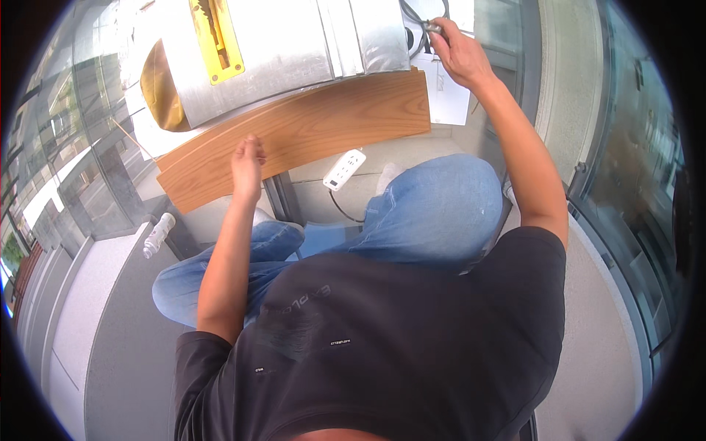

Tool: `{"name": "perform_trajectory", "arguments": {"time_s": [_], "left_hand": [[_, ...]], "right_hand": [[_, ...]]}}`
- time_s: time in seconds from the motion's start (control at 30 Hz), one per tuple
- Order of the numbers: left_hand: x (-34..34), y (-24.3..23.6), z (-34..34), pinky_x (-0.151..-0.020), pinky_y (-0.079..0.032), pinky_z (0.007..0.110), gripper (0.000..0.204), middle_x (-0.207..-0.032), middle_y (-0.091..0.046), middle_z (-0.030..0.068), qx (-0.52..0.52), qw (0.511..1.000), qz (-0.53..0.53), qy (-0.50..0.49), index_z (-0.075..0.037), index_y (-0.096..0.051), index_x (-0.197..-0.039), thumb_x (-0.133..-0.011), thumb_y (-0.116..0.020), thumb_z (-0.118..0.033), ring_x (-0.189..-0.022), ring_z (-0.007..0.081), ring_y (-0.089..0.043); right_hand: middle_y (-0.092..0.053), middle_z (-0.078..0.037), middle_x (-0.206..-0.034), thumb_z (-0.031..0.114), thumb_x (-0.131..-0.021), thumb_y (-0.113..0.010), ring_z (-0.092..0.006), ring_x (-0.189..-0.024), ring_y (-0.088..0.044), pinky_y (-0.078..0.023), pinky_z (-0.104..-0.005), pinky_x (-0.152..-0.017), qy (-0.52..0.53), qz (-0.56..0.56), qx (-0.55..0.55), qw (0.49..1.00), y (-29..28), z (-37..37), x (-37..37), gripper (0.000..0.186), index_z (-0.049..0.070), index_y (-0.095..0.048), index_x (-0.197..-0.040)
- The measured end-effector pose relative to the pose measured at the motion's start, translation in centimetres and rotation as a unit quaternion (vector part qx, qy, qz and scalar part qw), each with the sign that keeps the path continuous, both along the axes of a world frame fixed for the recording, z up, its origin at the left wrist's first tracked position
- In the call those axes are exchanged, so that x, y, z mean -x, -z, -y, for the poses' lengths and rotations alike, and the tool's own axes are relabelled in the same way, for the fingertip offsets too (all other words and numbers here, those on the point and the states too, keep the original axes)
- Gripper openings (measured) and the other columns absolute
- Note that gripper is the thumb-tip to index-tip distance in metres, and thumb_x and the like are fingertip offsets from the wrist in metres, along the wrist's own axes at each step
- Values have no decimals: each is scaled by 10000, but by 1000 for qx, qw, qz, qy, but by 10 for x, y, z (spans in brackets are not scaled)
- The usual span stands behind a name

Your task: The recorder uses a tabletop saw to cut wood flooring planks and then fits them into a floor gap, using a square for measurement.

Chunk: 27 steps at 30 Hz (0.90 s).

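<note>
A table saw with a silver metal top (272, 59) stands in front of me, with a yellow slotted insert (232, 65) set into it. Along its near side lies a long wood-grain board (316, 121). Over the board's left part hovers my left hand (248, 158), its fingers curled in, with nothing seen in them. My right hand (460, 55) reaches past the saw's right end. Its thumb and fingers close on a small greyish piece beside a black cable (416, 22); what that piece is, I cannot make out.
A white power strip (344, 170) with a dark cord rests on the floor between the board and my bent legs. On the left lies a clear bottle (159, 235). White paper sheets (448, 99) lie under the right end. Glass panels line both sides.
</note>
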State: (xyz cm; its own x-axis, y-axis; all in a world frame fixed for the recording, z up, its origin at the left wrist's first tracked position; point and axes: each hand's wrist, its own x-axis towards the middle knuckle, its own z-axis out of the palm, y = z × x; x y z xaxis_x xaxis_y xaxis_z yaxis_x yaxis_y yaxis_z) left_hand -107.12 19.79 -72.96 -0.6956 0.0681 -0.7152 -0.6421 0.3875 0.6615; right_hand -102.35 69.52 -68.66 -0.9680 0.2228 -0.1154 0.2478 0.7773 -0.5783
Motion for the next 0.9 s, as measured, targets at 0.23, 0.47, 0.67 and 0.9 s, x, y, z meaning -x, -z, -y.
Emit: {"name": "perform_trajectory", "arguments": {"time_s": [0.23, 0.47, 0.67, 0.9], "left_hand": [[-139, -1, -76, -1027, -460, 499, 769, -1389, -488, 273, 169, 775, 36, 608, -34, -334, -1458, -901, -679, -436, -1209, 430, -561], [-175, 53, -107, -950, -513, 459, 577, -1246, -579, 264, 94, 836, 60, 538, 2, -468, -1338, -900, -686, -303, -1065, 415, -638], [-177, 58, -131, -836, -553, 357, 518, -1111, -652, 188, 0, 882, 193, 429, 24, -524, -1268, -879, -735, -246, -969, 285, -672], [-165, -7, -187, -857, -556, 354, 541, -1209, -610, 163, -222, 859, 215, 407, 19, -483, -1340, -900, -721, -189, -1009, 256, -673]], "right_hand": [[-691, -209, -865, 406, -944, -626, -367, -805, -674, -518, -420, -753, -41, 249, 212, 944, 20, 106, -140, 451, 3, -590, -1143], [-688, -258, -954, 434, -953, -609, -370, -907, -677, -504, -458, -815, -15, 410, 189, 892, 45, 110, -179, 481, -35, -639, -1055], [-700, -244, -1018, 466, -914, -661, -355, -955, -682, -516, -424, -858, 94, 455, 201, 862, 72, 138, -207, 560, -45, -633, -1143], [-713, -185, -1081, 367, -854, -763, -273, -967, -691, -525, -377, -864, 247, 249, 385, 854, 44, 132, -198, 565, -28, -604, -1226]]}}
